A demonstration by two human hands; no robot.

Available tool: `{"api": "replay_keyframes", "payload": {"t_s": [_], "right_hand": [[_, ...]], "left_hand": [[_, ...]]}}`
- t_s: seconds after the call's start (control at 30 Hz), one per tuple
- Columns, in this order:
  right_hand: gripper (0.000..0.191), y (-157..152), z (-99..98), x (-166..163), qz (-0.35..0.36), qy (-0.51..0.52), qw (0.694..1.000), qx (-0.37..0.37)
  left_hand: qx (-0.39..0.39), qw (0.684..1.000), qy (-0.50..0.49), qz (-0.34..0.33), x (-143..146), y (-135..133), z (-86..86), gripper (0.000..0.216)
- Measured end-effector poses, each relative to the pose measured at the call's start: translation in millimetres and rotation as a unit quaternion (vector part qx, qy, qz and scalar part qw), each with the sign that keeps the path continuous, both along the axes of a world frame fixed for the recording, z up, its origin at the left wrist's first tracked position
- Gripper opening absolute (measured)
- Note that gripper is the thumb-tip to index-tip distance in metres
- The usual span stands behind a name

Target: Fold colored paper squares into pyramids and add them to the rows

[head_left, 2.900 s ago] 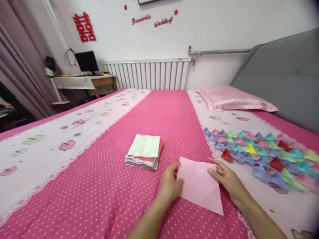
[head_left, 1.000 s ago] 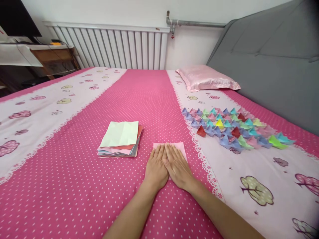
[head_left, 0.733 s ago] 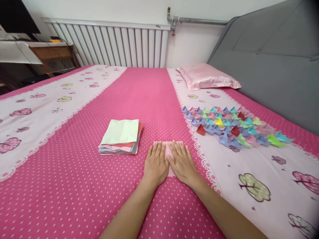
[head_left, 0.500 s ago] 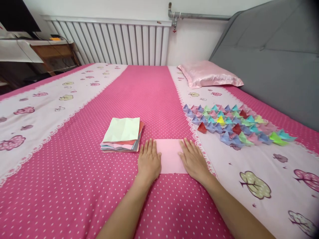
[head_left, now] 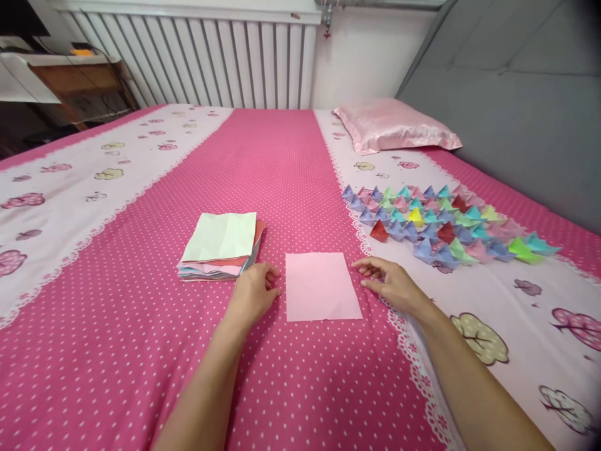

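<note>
Presently, square pink paper sheet (head_left: 323, 287) | edges just clear of left hand (head_left: 256, 288), right hand (head_left: 389, 282), both released | pink polka-dotted bed (head_left: 277, 156), white radiator (head_left: 225, 59)

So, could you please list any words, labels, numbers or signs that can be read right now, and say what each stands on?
None can be read.
The pink sheet, the paper stack and the folded paper shapes show no writing.
The bedspread shows only printed patterns.
The mark atop the radiator and the orange item on the desk are too small to check for lettering.
</note>
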State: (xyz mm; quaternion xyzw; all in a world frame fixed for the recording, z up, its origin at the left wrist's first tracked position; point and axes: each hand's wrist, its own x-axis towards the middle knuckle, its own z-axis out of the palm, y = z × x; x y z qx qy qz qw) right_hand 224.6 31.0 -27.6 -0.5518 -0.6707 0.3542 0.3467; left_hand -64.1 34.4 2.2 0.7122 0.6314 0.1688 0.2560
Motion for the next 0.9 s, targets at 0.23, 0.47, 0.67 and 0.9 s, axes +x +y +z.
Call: {"api": "replay_keyframes", "payload": {"t_s": [0.23,0.47,0.67,0.9], "right_hand": [[0.021,0.1,-0.3,0.7,0.090,-0.032,0.995,0.003],[0.025,0.1,-2.5,-2.9,0.116,-0.054,0.992,0.006],[0.024,2.4,-7.4,-4.1,0.105,-0.052,0.993,0.008],[0.020,5.5,-18.4,-7.9,0.042,-0.060,0.997,0.014]], "left_hand": [[0.029,0.992,-0.027,-0.116,-7.3,0.3,1.4,0.023],[0.047,0.979,0.004,-0.197,-5.4,0.2,-3.6,0.048],[0.039,0.978,0.001,-0.206,-5.3,1.6,-6.4,0.041],[0.040,0.983,-0.006,-0.178,-0.4,0.0,-1.9,0.035]]}}
